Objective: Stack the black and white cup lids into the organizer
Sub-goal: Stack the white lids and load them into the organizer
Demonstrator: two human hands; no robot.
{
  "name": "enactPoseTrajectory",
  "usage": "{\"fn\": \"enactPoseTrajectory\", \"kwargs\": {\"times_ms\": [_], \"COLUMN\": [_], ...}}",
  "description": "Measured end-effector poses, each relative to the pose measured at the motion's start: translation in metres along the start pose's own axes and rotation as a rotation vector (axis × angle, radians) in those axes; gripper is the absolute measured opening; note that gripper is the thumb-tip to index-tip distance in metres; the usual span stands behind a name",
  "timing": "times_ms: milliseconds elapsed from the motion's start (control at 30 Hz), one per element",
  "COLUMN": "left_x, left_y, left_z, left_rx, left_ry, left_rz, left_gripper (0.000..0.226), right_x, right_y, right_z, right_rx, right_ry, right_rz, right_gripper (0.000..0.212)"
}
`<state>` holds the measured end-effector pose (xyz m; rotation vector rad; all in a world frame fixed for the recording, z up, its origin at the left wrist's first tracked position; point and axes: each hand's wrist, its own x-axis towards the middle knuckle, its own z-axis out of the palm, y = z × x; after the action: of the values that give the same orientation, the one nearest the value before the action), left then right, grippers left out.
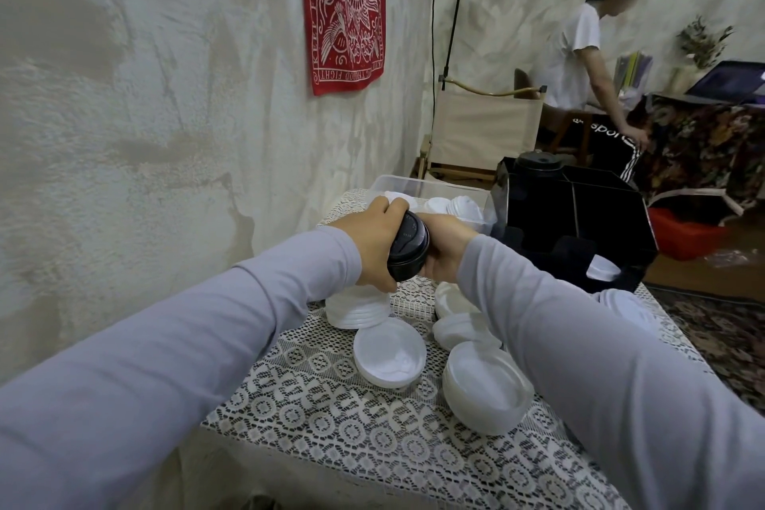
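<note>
Both hands hold a short stack of black lids (pixel 409 252) tilted on its side above the table. My left hand (pixel 372 244) grips it from the left and my right hand (pixel 445 246) cups it from the right. The black organizer (pixel 608 236) stands at the back right, with black lids (pixel 539 162) sticking out of its far compartment and one white lid (pixel 603 268) in its front slot. White lids lie loose on the lace cloth: a stack (pixel 357 308) under my left hand, an upturned one (pixel 390 352), a pile (pixel 486 389) nearer me.
A clear plastic bin (pixel 418 188) with more white lids stands behind my hands. The small table (pixel 331 426) stands against a plaster wall on the left. Behind it are a folding chair (pixel 476 128) and a person in a white shirt (pixel 579 37) at another table.
</note>
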<state>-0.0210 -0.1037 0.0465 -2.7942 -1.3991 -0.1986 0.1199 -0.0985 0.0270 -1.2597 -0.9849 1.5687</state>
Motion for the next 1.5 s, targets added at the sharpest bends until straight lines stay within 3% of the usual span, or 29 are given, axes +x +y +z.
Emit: {"fn": "enactPoseTrajectory", "kwargs": {"times_ms": [233,300,367,433,500,600,733,900,1033,1233,1500], "left_x": [0.000,0.000,0.000,0.000,-0.001,0.001,0.006,0.008,0.009,0.010,0.008], "left_y": [-0.011,-0.018,-0.030,-0.043,-0.053,-0.058,-0.060,-0.059,-0.062,-0.060,-0.056], "left_z": [0.002,0.004,0.003,0.002,0.002,0.007,0.013,0.015,0.013,0.013,0.009], "left_rx": [-0.050,-0.090,-0.130,-0.155,-0.147,-0.137,-0.143,-0.143,-0.143,-0.154,-0.159], "left_ry": [0.010,0.023,0.049,0.083,0.088,0.060,0.041,0.031,0.021,0.025,0.041], "left_rz": [-0.002,-0.030,-0.100,-0.180,-0.233,-0.269,-0.269,-0.260,-0.268,-0.274,-0.259], "left_gripper": [0.091,0.094,0.097,0.099,0.100,0.102,0.101,0.100,0.102,0.104,0.103], "right_x": [0.001,0.004,0.016,0.027,0.033,0.042,0.060,0.065,0.058,0.047,0.039], "right_y": [-0.002,-0.006,-0.010,-0.012,-0.008,0.000,0.013,0.017,0.013,0.011,0.001], "right_z": [0.007,0.006,-0.007,-0.022,-0.030,-0.024,-0.008,0.002,0.001,-0.012,-0.007], "right_rx": [-0.076,-0.394,-0.995,-1.514,-1.750,-1.898,-2.001,-2.159,-2.152,-2.029,-1.449], "right_ry": [-0.025,0.086,0.238,0.300,0.257,0.161,0.077,0.094,0.113,0.131,0.156], "right_rz": [-0.004,-0.124,-0.299,-0.346,-0.272,-0.223,-0.128,-0.246,-0.326,-0.369,-0.261], "right_gripper": [0.020,0.019,0.022,0.021,0.031,0.036,0.033,0.027,0.028,0.031,0.036]}}
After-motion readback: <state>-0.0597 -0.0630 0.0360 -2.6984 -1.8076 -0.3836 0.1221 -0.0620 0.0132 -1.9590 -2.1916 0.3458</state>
